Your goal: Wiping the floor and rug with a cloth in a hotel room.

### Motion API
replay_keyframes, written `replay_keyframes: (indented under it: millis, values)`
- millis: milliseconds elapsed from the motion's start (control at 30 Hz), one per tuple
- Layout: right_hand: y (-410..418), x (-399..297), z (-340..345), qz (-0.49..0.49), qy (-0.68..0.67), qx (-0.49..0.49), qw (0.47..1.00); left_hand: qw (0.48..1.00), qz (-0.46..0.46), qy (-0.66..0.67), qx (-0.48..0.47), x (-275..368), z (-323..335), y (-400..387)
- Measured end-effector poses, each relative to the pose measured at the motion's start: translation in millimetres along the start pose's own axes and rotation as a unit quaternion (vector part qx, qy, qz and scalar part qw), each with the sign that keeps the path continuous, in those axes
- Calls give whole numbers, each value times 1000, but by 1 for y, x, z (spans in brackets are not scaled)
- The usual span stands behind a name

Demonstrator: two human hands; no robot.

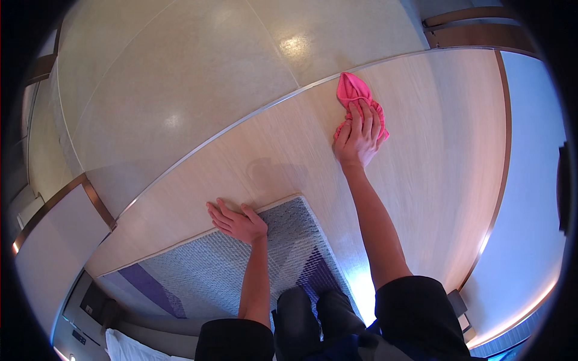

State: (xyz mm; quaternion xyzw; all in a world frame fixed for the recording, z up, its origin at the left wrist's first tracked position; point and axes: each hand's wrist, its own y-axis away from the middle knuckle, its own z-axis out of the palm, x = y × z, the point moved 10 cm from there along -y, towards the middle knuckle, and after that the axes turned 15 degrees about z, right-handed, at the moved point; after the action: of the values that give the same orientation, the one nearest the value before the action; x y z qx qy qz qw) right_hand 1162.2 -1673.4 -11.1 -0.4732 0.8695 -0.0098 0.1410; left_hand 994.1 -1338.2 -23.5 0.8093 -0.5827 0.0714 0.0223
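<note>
Under my right hand (360,140) is a crumpled pink cloth (353,86), pressed flat against the light wood floor (311,131). One end of the cloth reaches up close to the metal strip (253,113) that borders the beige tiles. My left hand (239,222) rests palm down with its fingers apart, across the edge of a grey and purple rug (212,257); its fingertips extend over the wood. Nothing is held in it. Both forearms come out of dark sleeves, and my knees (295,311) are on the rug.
Beige tiled floor (180,81) spreads beyond the strip. A white wall panel with brown trim (63,230) stands at left, its corner meeting the strip. Brown skirting (503,135) runs along the pale wall (533,149) at right. White bedding (131,345) shows at the lower left.
</note>
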Motion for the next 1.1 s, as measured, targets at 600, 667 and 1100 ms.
replay_keyframes:
  millis: [600,667,1100]
  values:
    - [0,-3,-2,-4,-11,9,1000,1000,10,12,12,0,-2,0]
    - [2,-5,-1,-11,4,12,1000,1000,3,14,5,-2,-1,2]
    - [-3,1,-1,-7,-22,22,999,1000,-3,5,-14,1,5,2]
